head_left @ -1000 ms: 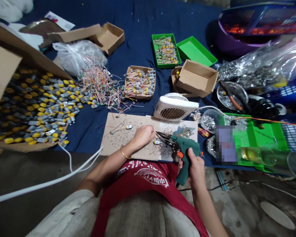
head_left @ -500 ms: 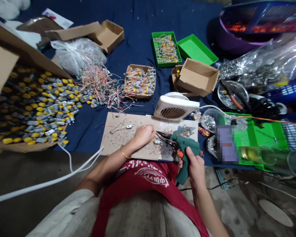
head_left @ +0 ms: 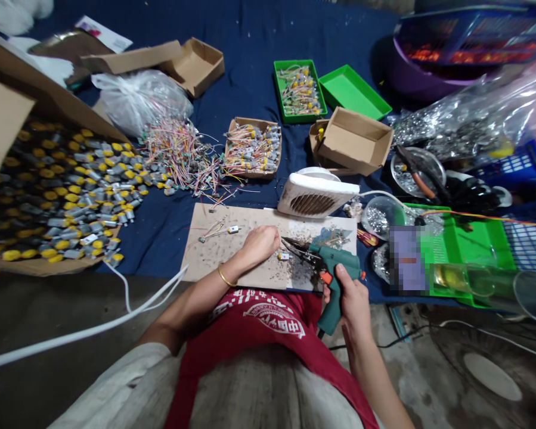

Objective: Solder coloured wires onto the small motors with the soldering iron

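Right hand (head_left: 352,301): fingers (head_left: 344,286) wrapped round grip of green soldering gun (head_left: 332,277), tip held just beside small motor (head_left: 284,256). Left hand (head_left: 261,245): fingers (head_left: 272,238) curled, resting on cardboard board (head_left: 214,262); pinch cannot be told, fingertips hidden. Board flecked with dark spatter. Wired motors (head_left: 254,152) held in cardboard tray (head_left: 245,123) beyond; white fan (head_left: 316,196) placed at board's far edge. Heap of yellow-capped motors (head_left: 57,202) spread to left.
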A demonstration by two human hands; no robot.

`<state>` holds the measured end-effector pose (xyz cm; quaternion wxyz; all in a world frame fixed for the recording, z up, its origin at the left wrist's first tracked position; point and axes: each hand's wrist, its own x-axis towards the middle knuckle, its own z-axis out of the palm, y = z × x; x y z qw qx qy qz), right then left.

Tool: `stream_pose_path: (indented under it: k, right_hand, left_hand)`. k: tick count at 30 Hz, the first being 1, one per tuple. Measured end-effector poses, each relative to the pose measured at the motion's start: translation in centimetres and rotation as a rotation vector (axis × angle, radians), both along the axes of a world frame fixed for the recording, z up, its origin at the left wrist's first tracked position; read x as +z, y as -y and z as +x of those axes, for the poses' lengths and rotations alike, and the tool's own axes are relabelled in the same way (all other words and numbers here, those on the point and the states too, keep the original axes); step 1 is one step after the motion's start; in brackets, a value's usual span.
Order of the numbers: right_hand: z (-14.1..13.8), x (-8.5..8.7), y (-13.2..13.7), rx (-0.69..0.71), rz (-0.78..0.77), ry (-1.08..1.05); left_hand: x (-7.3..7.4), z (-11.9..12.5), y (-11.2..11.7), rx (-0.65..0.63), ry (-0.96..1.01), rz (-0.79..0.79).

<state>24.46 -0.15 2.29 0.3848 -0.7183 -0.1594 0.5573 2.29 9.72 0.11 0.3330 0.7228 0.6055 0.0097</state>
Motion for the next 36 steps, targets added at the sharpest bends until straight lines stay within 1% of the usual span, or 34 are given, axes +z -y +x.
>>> stream_pose_path:
  k: [7,13,18,21,24,26,29,31,33,36]
  right_hand:
    - [-0.4,0.5,-0.2,-0.035,-0.044,-0.018]
    - [0.1,0.0,0.1,-0.092,-0.049,-0.048]
    - [0.6,-0.6,0.0,-0.117,-0.051,-0.122]
    - [0.8,-0.1,0.1,-0.096,-0.058,-0.108]
    - [1.3,1.4,0.7,-0.088,-0.035,-0.030]
    - [1.7,2.6,1.6,-0.107,0.009,0.070]
    - [2.2,3.8,3.4,-0.163,0.100,0.247]
    - [2.4,4.2,4.6,-0.186,0.139,0.334]
    - [2.5,4.2,5.7,-0.192,0.146,0.378]
    - [2.7,3.7,6.8,-0.195,0.144,0.415]
  left_hand:
    - [-0.3,-0.2,-0.1,-0.018,0.030,0.006]
    - [-0.7,-0.6,0.0,-0.006,0.086,0.014]
    - [-0.4,-0.9,-0.1,-0.002,0.106,0.003]
    - [-0.2,-1.3,-0.1,-0.001,0.134,-0.009]
    - [-0.1,-1.9,0.2,-0.007,0.217,-0.017]
    - [-0.1,-2.1,0.5,-0.018,0.277,-0.004]
    - [0.1,-2.0,1.2,-0.085,0.323,0.035]
    - [0.4,-1.6,1.7,-0.154,0.319,0.080]
    - [0.6,-1.2,2.1,-0.215,0.298,0.118]
    - [0.8,-0.4,2.5,-0.249,0.271,0.132]
